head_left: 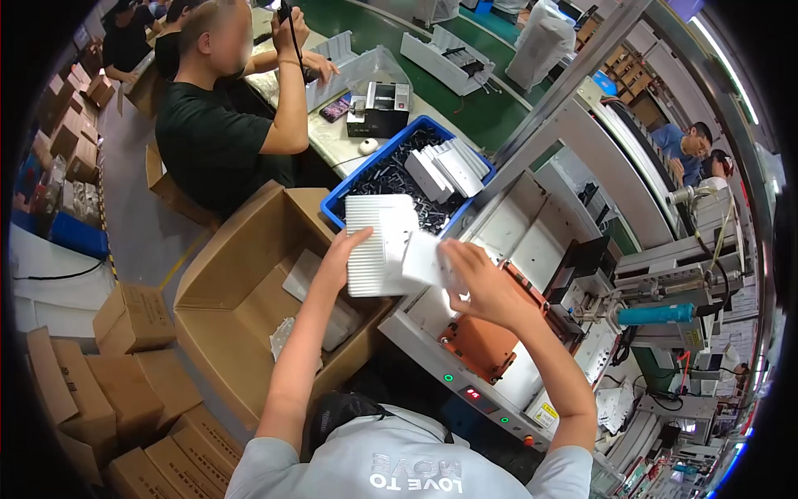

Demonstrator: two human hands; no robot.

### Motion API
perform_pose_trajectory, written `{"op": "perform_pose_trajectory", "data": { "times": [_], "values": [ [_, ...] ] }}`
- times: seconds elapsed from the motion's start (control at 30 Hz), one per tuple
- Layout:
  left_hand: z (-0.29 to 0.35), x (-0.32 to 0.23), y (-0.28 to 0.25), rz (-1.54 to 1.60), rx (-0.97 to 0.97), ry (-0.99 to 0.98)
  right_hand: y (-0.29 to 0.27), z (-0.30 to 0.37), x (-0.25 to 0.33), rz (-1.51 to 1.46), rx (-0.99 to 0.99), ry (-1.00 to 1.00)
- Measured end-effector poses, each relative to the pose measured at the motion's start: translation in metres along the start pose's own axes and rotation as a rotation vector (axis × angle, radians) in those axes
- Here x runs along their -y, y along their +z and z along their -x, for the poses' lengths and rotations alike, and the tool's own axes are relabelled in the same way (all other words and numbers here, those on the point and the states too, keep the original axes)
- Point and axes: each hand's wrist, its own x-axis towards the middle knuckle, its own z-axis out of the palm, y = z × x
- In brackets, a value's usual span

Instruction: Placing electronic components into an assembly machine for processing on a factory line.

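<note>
Left hand [342, 254] grips the white ribbed panel [374, 245] by its lower left edge, fingers curled behind, thumb side on the front; panel is held up in the air, upright, face toward the camera. Right hand [475, 279] is closed on a smaller white flat piece [422, 258] that overlaps the panel's right edge; whether the two parts are touching or clipped together, cannot tell.

Panel hangs above the gap between the open cardboard box [249, 274] on the left and the white machine fixture [515, 241] on the right. Blue bin [349, 195] with black and white parts sits just behind the panel's top edge, near. Orange plate [482, 345] lies below the right wrist, apart from it.

Room: open air above the box, free on the left side; right side is tight, with fixture walls and a slanted metal frame bar [582, 75] close by. A co-worker in a black shirt [212, 133] sits further up the desk [332, 141], well apart.
</note>
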Motion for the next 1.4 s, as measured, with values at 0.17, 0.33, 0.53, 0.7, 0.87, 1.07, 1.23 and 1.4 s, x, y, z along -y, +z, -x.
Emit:
{"op": "perform_pose_trajectory", "data": {
  "times": [0.17,0.33,0.53,0.7,0.87,1.07,1.23,1.4],
  "values": [
    [0.057,-0.038,0.069,-0.334,0.309,-0.379,-0.048,0.022,0.050,0.252,0.167,-0.279],
    [0.091,-0.029,0.109,-0.465,0.496,-0.588,-0.078,0.056,0.081,0.335,0.319,-0.501],
    [0.105,-0.011,0.133,-0.485,0.516,-0.644,-0.097,0.100,0.103,0.383,0.227,-0.390],
    [0.114,0.006,0.165,-0.640,0.615,-0.700,-0.087,0.132,0.104,0.302,0.259,-0.383],
    [0.119,0.026,0.178,-0.646,0.625,-0.813,-0.094,0.165,0.119,0.321,0.242,-0.319],
    [0.137,0.046,0.195,-0.673,0.714,-0.790,-0.083,0.196,0.114,0.242,0.209,-0.246],
    [0.141,0.068,0.193,-0.620,0.720,-0.791,-0.066,0.224,0.115,0.160,0.175,-0.104],
    [0.147,0.099,0.191,-0.434,0.568,-0.605,-0.049,0.245,0.120,0.077,-0.137,0.239]
  ]
}}
